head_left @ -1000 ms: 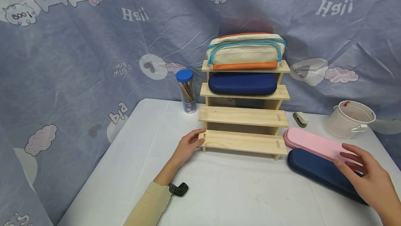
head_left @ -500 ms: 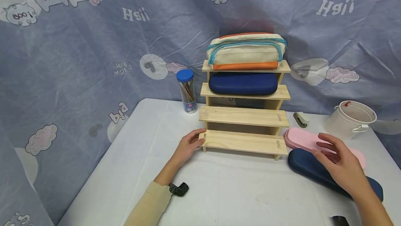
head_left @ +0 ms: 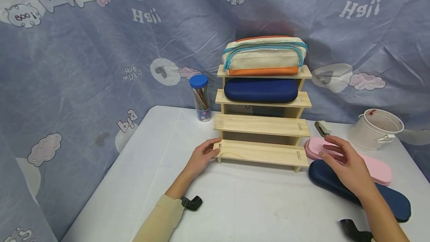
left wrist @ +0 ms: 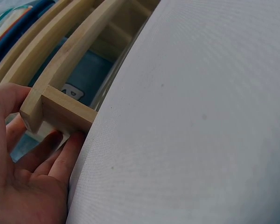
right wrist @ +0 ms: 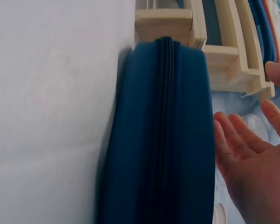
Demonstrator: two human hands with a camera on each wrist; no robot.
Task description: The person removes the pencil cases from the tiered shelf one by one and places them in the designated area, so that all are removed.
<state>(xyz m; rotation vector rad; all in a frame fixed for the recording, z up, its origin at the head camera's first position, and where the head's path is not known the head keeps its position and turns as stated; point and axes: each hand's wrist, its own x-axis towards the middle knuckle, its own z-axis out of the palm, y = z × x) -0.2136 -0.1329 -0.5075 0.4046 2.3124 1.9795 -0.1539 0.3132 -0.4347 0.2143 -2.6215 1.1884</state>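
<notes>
A four-step wooden rack [head_left: 262, 152] stands on the white table. My left hand [head_left: 209, 149] grips the left end of its lowest step, thumb on top and fingers under it, as the left wrist view shows on the rack [left wrist: 60, 109] with my left hand [left wrist: 28, 182]. My right hand [head_left: 336, 155] hovers with its fingers spread over the left ends of a pink case [head_left: 376, 167] and a navy case [head_left: 389, 199] lying right of the rack. In the right wrist view the navy case [right wrist: 163, 140] lies beside my right hand [right wrist: 252, 168], which holds nothing.
A cream and orange pouch [head_left: 263, 55] fills the top step and another navy case [head_left: 260, 90] the second. A blue-capped pen tube [head_left: 200, 98] stands left of the rack. A small stapler [head_left: 321, 127] and a white bucket [head_left: 374, 128] sit at the back right.
My right hand has moved left and forward along the two cases, from their right end to their left end. The left hand and the rack have stayed still.
</notes>
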